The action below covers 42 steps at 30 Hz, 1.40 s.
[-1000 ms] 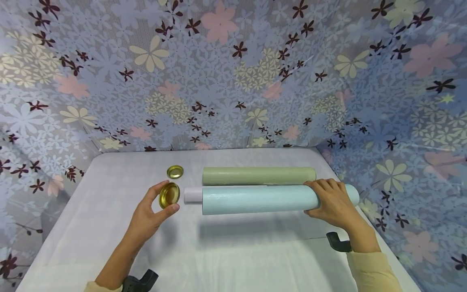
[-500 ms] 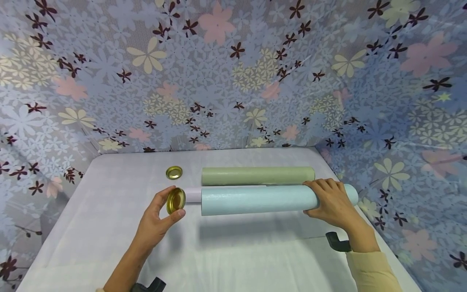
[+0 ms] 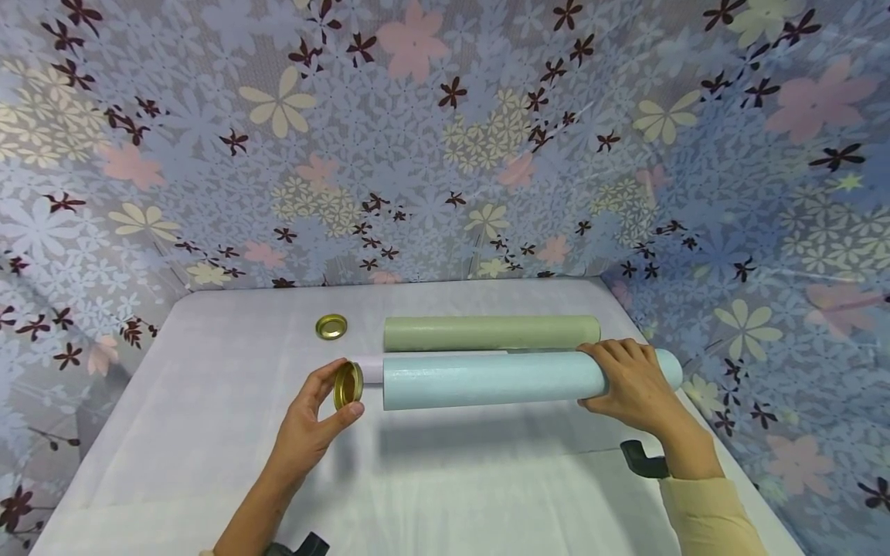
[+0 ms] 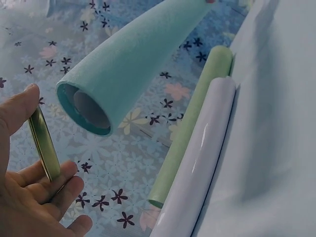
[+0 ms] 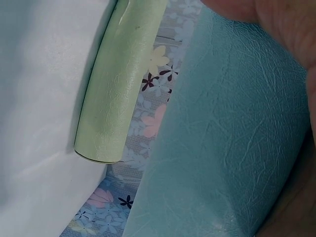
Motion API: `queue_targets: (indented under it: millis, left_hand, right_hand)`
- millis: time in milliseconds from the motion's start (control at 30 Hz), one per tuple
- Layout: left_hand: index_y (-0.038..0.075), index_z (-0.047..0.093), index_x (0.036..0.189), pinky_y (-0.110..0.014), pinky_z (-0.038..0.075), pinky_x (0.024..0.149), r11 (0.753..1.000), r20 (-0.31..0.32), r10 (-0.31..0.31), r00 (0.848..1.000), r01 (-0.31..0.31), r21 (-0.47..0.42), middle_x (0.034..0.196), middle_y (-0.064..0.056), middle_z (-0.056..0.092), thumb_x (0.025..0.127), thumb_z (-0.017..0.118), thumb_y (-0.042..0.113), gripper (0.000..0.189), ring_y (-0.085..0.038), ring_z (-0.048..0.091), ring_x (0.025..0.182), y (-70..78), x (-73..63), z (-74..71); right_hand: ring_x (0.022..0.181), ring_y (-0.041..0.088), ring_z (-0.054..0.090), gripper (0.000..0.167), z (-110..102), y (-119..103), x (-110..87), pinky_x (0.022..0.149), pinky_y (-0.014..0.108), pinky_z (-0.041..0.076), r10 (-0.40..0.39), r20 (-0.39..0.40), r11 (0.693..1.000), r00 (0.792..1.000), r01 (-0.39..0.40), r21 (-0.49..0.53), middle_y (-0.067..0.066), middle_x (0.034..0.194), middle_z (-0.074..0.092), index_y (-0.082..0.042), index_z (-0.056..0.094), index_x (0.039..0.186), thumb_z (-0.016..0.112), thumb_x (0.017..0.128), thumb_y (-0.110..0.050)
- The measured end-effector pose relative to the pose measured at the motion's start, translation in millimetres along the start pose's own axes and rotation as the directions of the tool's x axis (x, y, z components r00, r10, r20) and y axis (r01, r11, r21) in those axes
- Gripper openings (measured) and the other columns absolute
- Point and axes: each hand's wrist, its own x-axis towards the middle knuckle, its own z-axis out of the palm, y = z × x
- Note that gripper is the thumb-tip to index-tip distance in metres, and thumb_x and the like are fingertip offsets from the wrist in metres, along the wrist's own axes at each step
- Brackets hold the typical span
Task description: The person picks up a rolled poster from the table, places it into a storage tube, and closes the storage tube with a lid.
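Note:
My left hand (image 3: pixel 306 432) pinches a round gold metal lid (image 3: pixel 348 385) by its rim, thumb below and fingers above, its hollow side turned toward a light blue cardboard tube (image 3: pixel 494 381). A small gap separates lid and tube. Around the tube's right part curls my right hand (image 3: pixel 636 386), holding it level above the table. In the left wrist view the tube's near end (image 4: pixel 84 108) is open and hollow, with the lid (image 4: pixel 44 143) edge-on beside it.
On the white-covered table (image 3: pixel 229 401) lie a green tube (image 3: pixel 487 333) and a white tube (image 4: pixel 200 153), partly hidden by the blue one in the head view. A second gold lid (image 3: pixel 331 327) lies at the back left. Flowered cloth (image 3: pixel 417 154) rises behind.
My left hand has moved right with the lid, closer to the blue tube's left end. The lid has turned more edge-on. My right hand and the blue tube have hardly moved.

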Motion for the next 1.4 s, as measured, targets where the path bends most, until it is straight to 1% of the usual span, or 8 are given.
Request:
queue_targets:
  millis: [300,500,767,1033,1100,1200,1300,1400]
  left_hand:
    - [0.017,0.037,0.141,-0.069,0.018,0.108,0.998,0.022,0.019,1.000,-0.017,-0.062,0.150,-0.008,0.037,0.086,0.068,0.016,0.063,-0.034,0.020,0.145,-4.8,2.0,7.7]
    - [0.012,0.034,0.142,-0.058,0.029,0.109,0.994,0.065,0.027,0.998,-0.020,-0.105,0.149,-0.007,0.040,0.087,0.066,0.014,0.064,-0.030,0.018,0.146,-8.2,2.9,9.6]
    - [0.014,0.034,0.141,-0.050,0.033,0.107,0.990,0.113,0.065,0.991,-0.050,-0.132,0.147,-0.005,0.043,0.089,0.065,0.013,0.061,-0.027,0.021,0.146,-11.3,3.9,13.1]
    - [0.013,0.032,0.142,-0.019,0.040,0.099,0.990,0.143,0.059,0.988,-0.040,-0.133,0.149,-0.004,0.040,0.090,0.063,0.013,0.060,-0.027,0.024,0.145,-11.2,4.4,15.9]
    - [0.013,0.032,0.142,-0.022,0.040,0.101,0.991,0.145,0.053,0.988,-0.034,-0.132,0.149,-0.004,0.040,0.090,0.063,0.013,0.061,-0.027,0.024,0.145,-10.9,4.5,16.7]
    - [0.014,0.032,0.141,-0.039,0.039,0.106,0.992,0.150,0.048,0.988,-0.029,-0.126,0.149,-0.006,0.039,0.089,0.064,0.013,0.061,-0.028,0.022,0.145,-10.6,4.7,18.2]
    - [0.015,0.033,0.141,-0.055,0.035,0.107,0.991,0.156,0.052,0.986,-0.032,-0.128,0.149,-0.008,0.038,0.089,0.064,0.014,0.061,-0.030,0.020,0.146,-10.8,4.8,19.4]
    - [0.015,0.033,0.141,-0.058,0.034,0.106,0.990,0.166,0.060,0.984,-0.038,-0.133,0.150,-0.009,0.038,0.089,0.064,0.013,0.060,-0.031,0.019,0.146,-11.1,5.1,20.0]
  right_hand:
    - [0.104,0.036,0.050,0.080,0,0,-0.5,0.089,0.056,0.033,-0.004,-0.004,1.000,1.000,0.004,0.002,0.011,0.112,0.062,-0.017,0.055,0.122,0.088,0.053,-0.037]
    - [0.104,0.036,0.050,0.080,0,-1,-0.1,0.089,0.056,0.033,-0.005,-0.004,1.000,1.000,0.005,-0.001,0.010,0.111,0.062,-0.018,0.055,0.122,0.089,0.053,-0.037]
    - [0.104,0.036,0.050,0.080,0,-1,0.5,0.089,0.056,0.033,-0.011,-0.003,1.000,1.000,0.011,-0.002,0.010,0.112,0.061,-0.018,0.055,0.122,0.089,0.053,-0.038]
    - [0.104,0.036,0.050,0.080,-2,-2,1.4,0.089,0.056,0.033,-0.021,-0.005,1.000,1.000,0.021,0.000,0.010,0.111,0.061,-0.018,0.055,0.122,0.089,0.053,-0.038]
    - [0.104,0.036,0.050,0.080,-2,-2,1.5,0.089,0.056,0.033,-0.022,-0.004,1.000,1.000,0.022,0.002,0.010,0.111,0.061,-0.018,0.055,0.122,0.089,0.053,-0.038]
    - [0.104,0.036,0.050,0.079,-2,-2,1.6,0.089,0.056,0.033,-0.025,-0.004,1.000,1.000,0.025,0.003,0.010,0.111,0.061,-0.018,0.055,0.122,0.089,0.053,-0.038]
    - [0.104,0.035,0.050,0.079,-2,-2,1.7,0.088,0.055,0.034,-0.028,-0.006,1.000,1.000,0.028,0.005,0.010,0.111,0.062,-0.018,0.055,0.121,0.089,0.053,-0.039]
    - [0.104,0.035,0.050,0.079,-2,-2,1.8,0.088,0.055,0.034,-0.030,-0.007,1.000,1.000,0.030,0.007,0.010,0.111,0.062,-0.018,0.055,0.122,0.089,0.053,-0.039]
